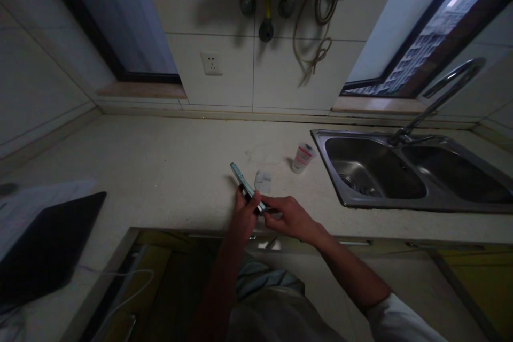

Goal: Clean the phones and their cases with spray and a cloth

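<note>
1. Both hands meet just above the front edge of the pale countertop (160, 163). The left hand (245, 217) curls closed around the lower end of a slim pale-blue object (243, 181), too small to identify, which tilts up and away from the person.
2. The right hand (290, 217) reaches in from the side, its fingers (272, 203) extended and pinching that same end. How the thumb sits, I cannot tell.
3. One hand steadying while the other's fingertips do the fine work looks sound, and staying low over the counter limits any drop.
4. A crumpled white tissue (263, 181) lies just beyond the object. Farther along, a small white bottle with a red label (303, 157) stands near a stainless double sink (360, 133).
</note>
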A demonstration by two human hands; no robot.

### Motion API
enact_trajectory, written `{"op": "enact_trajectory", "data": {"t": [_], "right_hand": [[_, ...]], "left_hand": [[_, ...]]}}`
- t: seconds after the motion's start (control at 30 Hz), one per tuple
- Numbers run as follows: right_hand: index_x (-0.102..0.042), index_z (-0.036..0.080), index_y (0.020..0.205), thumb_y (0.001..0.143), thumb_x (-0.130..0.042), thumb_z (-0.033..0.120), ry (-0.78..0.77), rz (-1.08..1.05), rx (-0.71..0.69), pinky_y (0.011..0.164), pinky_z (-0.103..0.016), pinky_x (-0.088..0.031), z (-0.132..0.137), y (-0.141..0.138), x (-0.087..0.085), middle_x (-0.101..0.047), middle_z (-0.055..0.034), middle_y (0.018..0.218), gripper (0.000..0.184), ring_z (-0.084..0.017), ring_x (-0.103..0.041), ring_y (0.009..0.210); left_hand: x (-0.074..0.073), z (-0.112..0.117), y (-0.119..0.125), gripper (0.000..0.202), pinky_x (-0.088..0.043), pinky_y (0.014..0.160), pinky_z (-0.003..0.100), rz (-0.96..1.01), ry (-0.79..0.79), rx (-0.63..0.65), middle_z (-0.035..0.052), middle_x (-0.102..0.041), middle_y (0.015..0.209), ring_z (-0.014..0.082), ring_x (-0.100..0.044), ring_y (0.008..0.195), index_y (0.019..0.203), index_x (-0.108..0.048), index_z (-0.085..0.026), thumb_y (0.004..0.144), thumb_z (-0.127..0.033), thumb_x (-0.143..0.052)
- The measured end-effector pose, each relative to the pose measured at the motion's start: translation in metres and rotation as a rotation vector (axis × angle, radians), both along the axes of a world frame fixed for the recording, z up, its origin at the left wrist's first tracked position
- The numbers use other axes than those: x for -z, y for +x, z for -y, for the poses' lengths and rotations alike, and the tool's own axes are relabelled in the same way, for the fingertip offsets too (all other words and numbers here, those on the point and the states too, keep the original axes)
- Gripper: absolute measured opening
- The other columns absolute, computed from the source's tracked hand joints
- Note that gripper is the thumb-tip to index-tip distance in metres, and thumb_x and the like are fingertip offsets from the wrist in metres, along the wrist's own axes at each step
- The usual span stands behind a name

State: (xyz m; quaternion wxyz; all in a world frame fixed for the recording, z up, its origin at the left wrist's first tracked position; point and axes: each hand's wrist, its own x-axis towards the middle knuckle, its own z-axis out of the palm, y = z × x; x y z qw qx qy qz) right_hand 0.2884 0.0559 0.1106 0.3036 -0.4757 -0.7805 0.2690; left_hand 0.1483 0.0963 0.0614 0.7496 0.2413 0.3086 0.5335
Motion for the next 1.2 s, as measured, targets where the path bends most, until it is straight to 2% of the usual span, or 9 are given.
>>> {"op": "enact_trajectory", "data": {"t": [0.2, 0.4, 0.57, 0.73, 0.93, 1.0, 1.07, 1.13, 1.2], "right_hand": [[-0.071, 0.016, 0.104, 0.082, -0.050, 0.017, 0.182, 0.048, 0.100, 0.056, -0.020, -0.040, 0.004, -0.001, 0.010, -0.073, -0.0038, 0.073, 0.030, -0.012, -0.059, 0.054], [-0.069, 0.014, 0.114, 0.084, -0.049, 0.016, 0.237, 0.010, 0.136, 0.053, -0.019, -0.038, 0.006, 0.000, 0.018, -0.070, -0.0016, 0.067, 0.037, -0.010, -0.055, 0.047], [-0.066, 0.015, 0.125, 0.086, -0.050, 0.018, 0.278, 0.019, 0.164, 0.052, -0.018, -0.039, 0.005, 0.003, 0.028, -0.072, -0.0011, 0.068, 0.043, -0.009, -0.056, 0.046], [-0.063, 0.016, 0.130, 0.090, -0.048, 0.020, 0.345, 0.096, 0.147, 0.059, -0.019, -0.044, 0.001, 0.008, 0.033, -0.077, -0.0046, 0.082, 0.042, -0.012, -0.067, 0.060], [-0.070, 0.018, 0.111, 0.093, -0.051, 0.023, 0.471, 0.202, 0.209, 0.058, -0.020, -0.044, -0.008, 0.006, 0.043, -0.076, -0.0041, 0.077, 0.027, -0.012, -0.066, 0.058], [-0.069, 0.018, 0.111, 0.092, -0.053, 0.021, 0.469, 0.243, 0.206, 0.063, -0.020, -0.048, -0.013, 0.006, 0.047, -0.078, -0.0059, 0.083, 0.026, -0.014, -0.070, 0.067], [-0.066, 0.018, 0.118, 0.091, -0.054, 0.019, 0.445, 0.244, 0.179, 0.076, -0.024, -0.054, -0.019, 0.009, 0.050, -0.077, -0.0098, 0.104, 0.030, -0.018, -0.073, 0.088], [-0.062, 0.019, 0.126, 0.090, -0.055, 0.019, 0.397, 0.199, 0.177, 0.091, -0.032, -0.055, -0.026, 0.015, 0.052, -0.071, -0.0117, 0.124, 0.037, -0.021, -0.068, 0.110], [-0.062, 0.021, 0.128, 0.090, -0.057, 0.022, 0.317, 0.130, 0.187, 0.098, -0.036, -0.054, -0.031, 0.023, 0.052, -0.068, -0.0111, 0.130, 0.038, -0.023, -0.065, 0.118]], "left_hand": [[-0.001, 0.001, -0.002, 0.065, -0.051, 0.073, 0.027, -0.039, 0.011, 0.101, -0.0056, -0.059, 0.083, 0.0124, -0.061, 0.077, 0.111, -0.044, -0.027, 0.063, -0.028, -0.087], [-0.006, -0.002, -0.008, 0.073, -0.051, 0.072, 0.025, -0.068, 0.059, 0.164, -0.0074, -0.056, 0.079, 0.0105, -0.060, 0.074, 0.118, -0.040, -0.030, 0.063, -0.019, -0.085], [-0.005, -0.007, -0.011, 0.058, -0.050, 0.074, 0.026, -0.076, 0.087, 0.263, -0.0054, -0.058, 0.080, 0.0112, -0.060, 0.075, 0.104, -0.046, -0.026, 0.061, -0.016, -0.084], [-0.001, -0.011, -0.014, 0.048, -0.051, 0.084, 0.033, -0.093, 0.044, 0.325, -0.0001, -0.066, 0.085, 0.0175, -0.066, 0.085, 0.095, -0.054, -0.022, 0.057, -0.013, -0.082], [0.003, -0.021, -0.002, 0.042, -0.045, 0.104, 0.045, -0.054, -0.048, 0.309, 0.0031, -0.072, 0.086, 0.0296, -0.065, 0.112, 0.088, -0.063, -0.018, 0.049, -0.005, -0.069], [0.002, -0.025, 0.000, 0.047, -0.044, 0.105, 0.046, -0.056, -0.055, 0.304, 0.0048, -0.073, 0.089, 0.0314, -0.063, 0.115, 0.093, -0.066, -0.017, 0.047, -0.006, -0.065], [0.000, -0.027, -0.002, 0.056, -0.045, 0.104, 0.046, -0.063, -0.048, 0.264, 0.0053, -0.075, 0.092, 0.0321, -0.063, 0.114, 0.099, -0.067, -0.016, 0.045, -0.005, -0.061], [-0.004, -0.027, -0.006, 0.063, -0.048, 0.101, 0.045, -0.070, -0.044, 0.232, 0.0047, -0.075, 0.093, 0.0325, -0.064, 0.112, 0.103, -0.067, -0.017, 0.043, -0.004, -0.057], [-0.007, -0.024, -0.010, 0.066, -0.051, 0.097, 0.045, -0.071, -0.050, 0.236, 0.0042, -0.076, 0.094, 0.0325, -0.065, 0.109, 0.105, -0.067, -0.018, 0.042, -0.004, -0.055]]}}
